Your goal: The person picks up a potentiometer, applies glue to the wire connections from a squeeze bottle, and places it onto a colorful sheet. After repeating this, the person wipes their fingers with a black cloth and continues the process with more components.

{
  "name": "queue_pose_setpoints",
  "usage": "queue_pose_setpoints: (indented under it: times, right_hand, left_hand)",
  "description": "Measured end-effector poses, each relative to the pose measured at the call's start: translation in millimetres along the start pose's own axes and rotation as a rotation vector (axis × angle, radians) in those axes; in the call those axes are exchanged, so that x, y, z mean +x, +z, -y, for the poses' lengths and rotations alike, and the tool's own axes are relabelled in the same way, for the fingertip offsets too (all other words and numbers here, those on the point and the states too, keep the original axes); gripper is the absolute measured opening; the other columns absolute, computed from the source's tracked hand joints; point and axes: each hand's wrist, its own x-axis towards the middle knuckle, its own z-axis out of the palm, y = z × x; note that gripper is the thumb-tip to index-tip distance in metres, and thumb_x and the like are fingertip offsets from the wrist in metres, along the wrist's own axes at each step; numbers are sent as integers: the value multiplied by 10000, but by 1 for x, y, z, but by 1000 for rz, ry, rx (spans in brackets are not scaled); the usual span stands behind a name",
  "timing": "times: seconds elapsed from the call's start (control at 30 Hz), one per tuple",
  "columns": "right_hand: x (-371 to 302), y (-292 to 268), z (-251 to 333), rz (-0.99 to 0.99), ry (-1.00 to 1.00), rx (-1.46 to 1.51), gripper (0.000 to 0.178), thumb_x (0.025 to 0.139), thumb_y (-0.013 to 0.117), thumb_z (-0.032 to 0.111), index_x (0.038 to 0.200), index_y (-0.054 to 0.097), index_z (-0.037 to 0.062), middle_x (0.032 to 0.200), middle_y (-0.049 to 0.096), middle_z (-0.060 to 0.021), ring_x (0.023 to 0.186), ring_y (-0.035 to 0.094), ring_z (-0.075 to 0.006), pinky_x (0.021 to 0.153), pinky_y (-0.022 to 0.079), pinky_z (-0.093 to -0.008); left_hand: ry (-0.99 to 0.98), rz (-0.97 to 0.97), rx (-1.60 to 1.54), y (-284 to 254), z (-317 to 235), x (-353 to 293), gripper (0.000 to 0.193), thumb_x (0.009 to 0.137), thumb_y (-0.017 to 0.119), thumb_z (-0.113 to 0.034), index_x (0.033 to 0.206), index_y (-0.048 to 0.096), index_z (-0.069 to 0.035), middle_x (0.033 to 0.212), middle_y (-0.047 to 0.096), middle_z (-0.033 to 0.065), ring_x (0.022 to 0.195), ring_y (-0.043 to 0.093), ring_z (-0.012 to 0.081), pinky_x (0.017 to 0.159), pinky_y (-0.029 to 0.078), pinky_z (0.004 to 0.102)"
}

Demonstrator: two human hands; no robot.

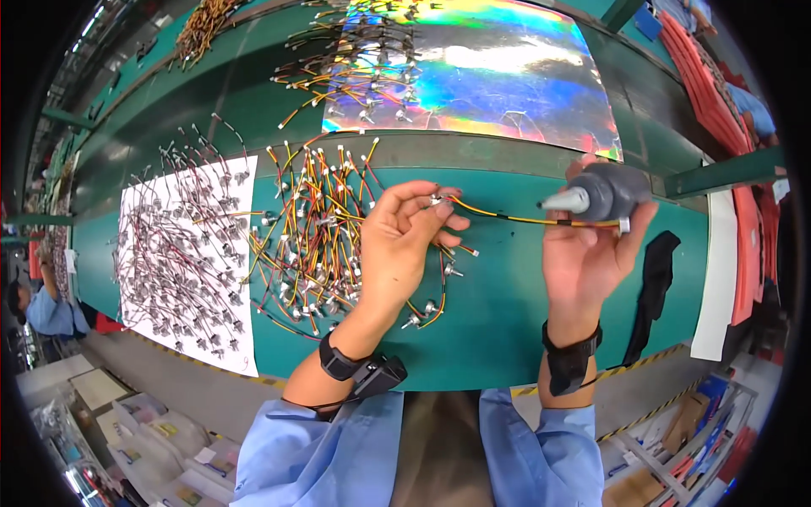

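My left hand (pixel 404 228) pinches the small metal part at one end of a wired potentiometer-like component, above the green table (pixel 490 329). Its yellow, red and black wire lead (pixel 507 217) stretches right, and the white connector (pixel 624 225) at the far end lies by my right hand. In my right hand (pixel 583 262) is a dark grey squeeze bottle (pixel 615 191), tipped sideways so its pale nozzle points left toward my left hand. A gap separates the nozzle tip from the component. Beside my left wrist lies a loose pile of similar wired components (pixel 317 228).
A white sheet (pixel 249 338) at the left carries rows of wired components. More lie on a shiny iridescent sheet (pixel 524 76) at the back. A black cloth strip (pixel 652 287) rests at the right, near a green post (pixel 726 173). Another person (pixel 51 304) is at the far left.
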Motion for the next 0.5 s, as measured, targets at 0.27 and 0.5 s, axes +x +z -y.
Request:
queue_pose_setpoints:
  times: [0.27,0.5]
  right_hand:
    - [11,-27,-3,-84,-86,66,454,867,518,389,1119,484,12,1081,538,-156,879,550,-176,777,483,-334]
    - [23,-55,-5,-33,114,199,400,857,552,351,1037,521,-5,1090,534,-170,660,483,-136,783,486,-313]
  left_hand:
    - [-53,-6,-71,1,7,-1,196,845,533,3,1021,455,41,975,596,147,799,634,203,601,528,252]
    - [95,85,-65,8,12,-7,195,839,525,31,1019,450,44,1036,566,146,844,630,216,658,537,268]
